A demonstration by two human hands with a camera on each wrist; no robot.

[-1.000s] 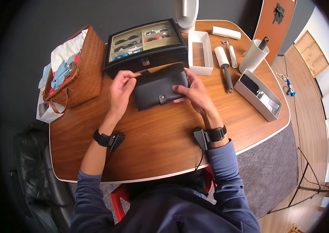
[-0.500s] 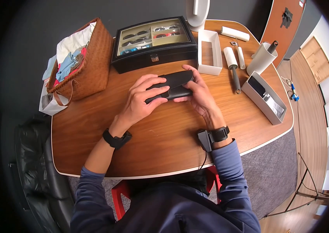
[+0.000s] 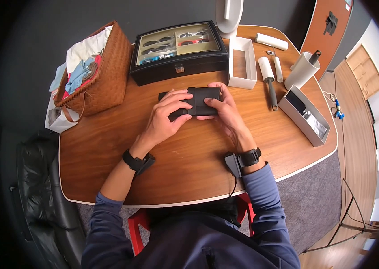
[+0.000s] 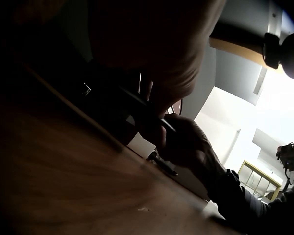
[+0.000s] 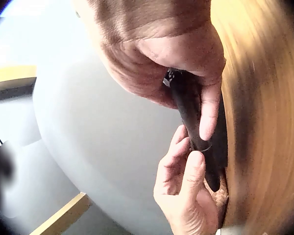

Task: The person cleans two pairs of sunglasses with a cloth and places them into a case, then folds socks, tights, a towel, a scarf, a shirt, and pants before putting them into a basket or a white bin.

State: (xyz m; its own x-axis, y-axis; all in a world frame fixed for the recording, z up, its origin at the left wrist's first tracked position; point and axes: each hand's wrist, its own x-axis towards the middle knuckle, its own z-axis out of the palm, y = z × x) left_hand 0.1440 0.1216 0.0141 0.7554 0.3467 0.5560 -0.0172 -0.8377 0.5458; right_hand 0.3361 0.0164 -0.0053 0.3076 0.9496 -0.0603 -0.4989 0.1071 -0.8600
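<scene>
A black case (image 3: 201,101), folded to a narrow block, is held between both hands just in front of the black display box. The left hand (image 3: 165,115) lies with its fingers over the left part and its thumb at the near edge. At the right end, the right hand (image 3: 229,114) grips the case, thumb on top and fingers behind. The right wrist view shows the case (image 5: 188,105) edge-on, with the right hand (image 5: 161,49) and the left hand (image 5: 186,196) around it. The left wrist view is dark.
Behind stand a display box of glasses (image 3: 180,62) and a white tray (image 3: 243,83). A wicker basket of cloths (image 3: 109,76) is at left. Lint rollers (image 3: 268,78), a white holder (image 3: 301,71) and a grey-white box (image 3: 303,119) are at right.
The wide case has become narrower, its flap folded over. My left hand has moved from its upper left corner onto its left part. The view has shifted slightly.
</scene>
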